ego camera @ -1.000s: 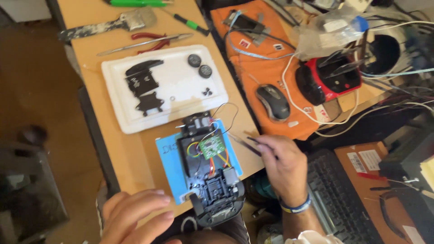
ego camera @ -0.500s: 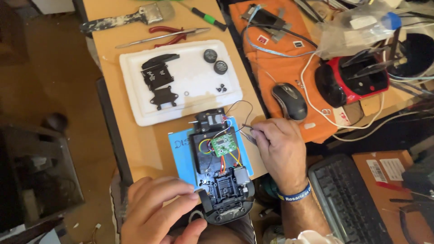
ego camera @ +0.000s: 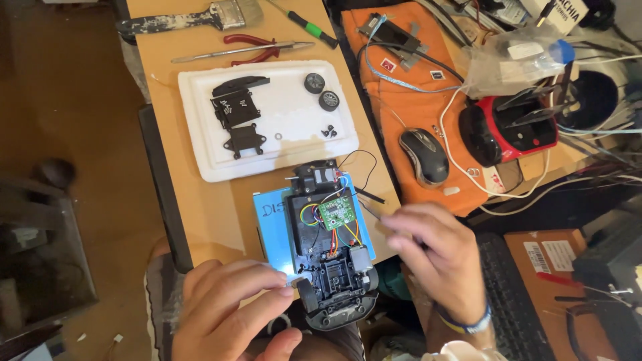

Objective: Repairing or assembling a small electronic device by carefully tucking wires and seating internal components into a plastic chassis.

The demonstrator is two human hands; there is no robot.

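Observation:
An opened black toy car chassis point(ego camera: 332, 267) with a green circuit board point(ego camera: 336, 212) and coloured wires lies on a blue card point(ego camera: 269, 224) at the table's near edge. My left hand point(ego camera: 227, 307) grips the chassis at its rear left corner with its fingertips. My right hand point(ego camera: 435, 257) hovers just right of the chassis, its fingers closed on a thin tool point(ego camera: 373, 214) that points toward the board; the hand is blurred. Beyond the chassis, a white foam tray point(ego camera: 200, 144) carries black body parts point(ego camera: 235, 107), two small wheels point(ego camera: 321, 91) and tiny screws.
A paintbrush point(ego camera: 200, 17), red-handled pliers point(ego camera: 253, 41), a thin metal tool point(ego camera: 241, 52) and a green screwdriver point(ego camera: 311, 28) lie at the table's far end. To the right are an orange cloth point(ego camera: 388, 107), a mouse point(ego camera: 423, 155), a red device point(ego camera: 518, 127), cables and a keyboard point(ego camera: 515, 301).
My left hand came up from the near edge and took hold of the chassis's rear corner. My right hand drew back a little to the right of the circuit board.

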